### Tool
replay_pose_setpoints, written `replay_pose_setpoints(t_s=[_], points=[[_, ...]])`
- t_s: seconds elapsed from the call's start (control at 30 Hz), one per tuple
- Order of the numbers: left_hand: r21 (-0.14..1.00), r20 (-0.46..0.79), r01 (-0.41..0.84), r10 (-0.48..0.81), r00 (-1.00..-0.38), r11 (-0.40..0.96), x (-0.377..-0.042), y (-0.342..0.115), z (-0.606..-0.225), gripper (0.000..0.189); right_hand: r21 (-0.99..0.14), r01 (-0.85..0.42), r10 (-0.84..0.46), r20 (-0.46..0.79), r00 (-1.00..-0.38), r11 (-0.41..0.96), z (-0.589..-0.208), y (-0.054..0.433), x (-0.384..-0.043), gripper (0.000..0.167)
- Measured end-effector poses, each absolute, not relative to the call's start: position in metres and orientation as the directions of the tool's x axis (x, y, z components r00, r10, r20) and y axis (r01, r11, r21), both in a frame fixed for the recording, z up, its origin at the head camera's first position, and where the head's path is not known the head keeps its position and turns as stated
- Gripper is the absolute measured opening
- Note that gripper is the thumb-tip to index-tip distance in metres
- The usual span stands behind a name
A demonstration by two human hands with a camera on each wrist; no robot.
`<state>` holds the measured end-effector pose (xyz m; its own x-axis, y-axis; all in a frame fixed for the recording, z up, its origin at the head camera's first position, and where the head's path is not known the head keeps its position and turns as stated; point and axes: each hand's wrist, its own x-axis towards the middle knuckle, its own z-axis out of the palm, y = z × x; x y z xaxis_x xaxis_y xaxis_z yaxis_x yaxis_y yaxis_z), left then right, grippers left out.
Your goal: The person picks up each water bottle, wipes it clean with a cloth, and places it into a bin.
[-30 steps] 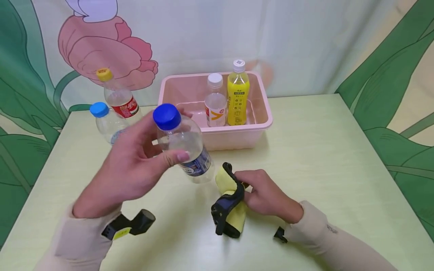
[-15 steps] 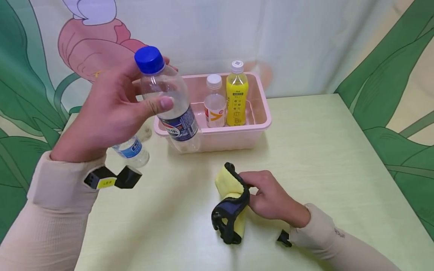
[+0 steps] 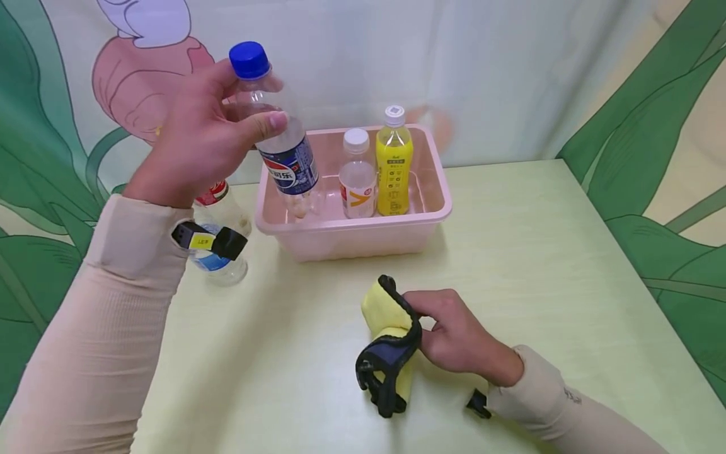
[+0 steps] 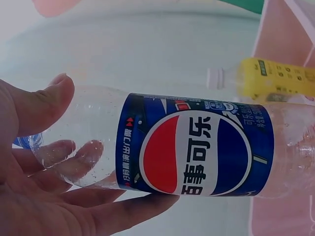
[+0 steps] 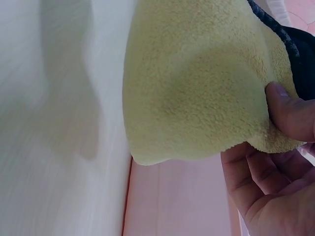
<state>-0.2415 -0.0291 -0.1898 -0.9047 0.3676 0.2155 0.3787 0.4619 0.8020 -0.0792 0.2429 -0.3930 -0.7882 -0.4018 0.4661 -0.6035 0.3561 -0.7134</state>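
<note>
My left hand [image 3: 198, 129] grips a clear plastic Pepsi bottle [image 3: 288, 165] by its upper part, below the blue cap. The bottle tilts slightly, its base over the left side of the pink bin [image 3: 363, 243], inside the rim in the head view. The left wrist view shows the label [image 4: 197, 147] with thumb and fingers around the clear shoulder. My right hand [image 3: 462, 334] pinches a folded yellow cloth [image 3: 388, 312] with dark edging, low over the table. In the right wrist view the thumb presses the fuzzy cloth [image 5: 197, 88] against the fingers.
Inside the bin stand a white-capped bottle [image 3: 357, 180] and a yellow-labelled bottle [image 3: 394, 167]. Left of it, partly behind my left forearm, are a red-labelled bottle [image 3: 218, 195] and a blue-labelled bottle [image 3: 218, 261] on the table [image 3: 527, 252]. A printed curtain [image 3: 499, 75] hangs behind.
My left hand has raised the Pepsi bottle from in front of the bin, moving it away from me and over the bin's left side. The right hand and cloth have shifted only slightly.
</note>
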Motion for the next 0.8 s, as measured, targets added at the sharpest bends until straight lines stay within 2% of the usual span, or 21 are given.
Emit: replay_pose_setpoints(t_s=[0.8], points=[[0.841,0.042,0.164,0.240,-0.970,0.516,-0.317,0.008,-0.252,0.063,-0.711,-0.611,-0.406,0.473,-0.782,0.348,-0.401,0.245,-0.083,0.025]])
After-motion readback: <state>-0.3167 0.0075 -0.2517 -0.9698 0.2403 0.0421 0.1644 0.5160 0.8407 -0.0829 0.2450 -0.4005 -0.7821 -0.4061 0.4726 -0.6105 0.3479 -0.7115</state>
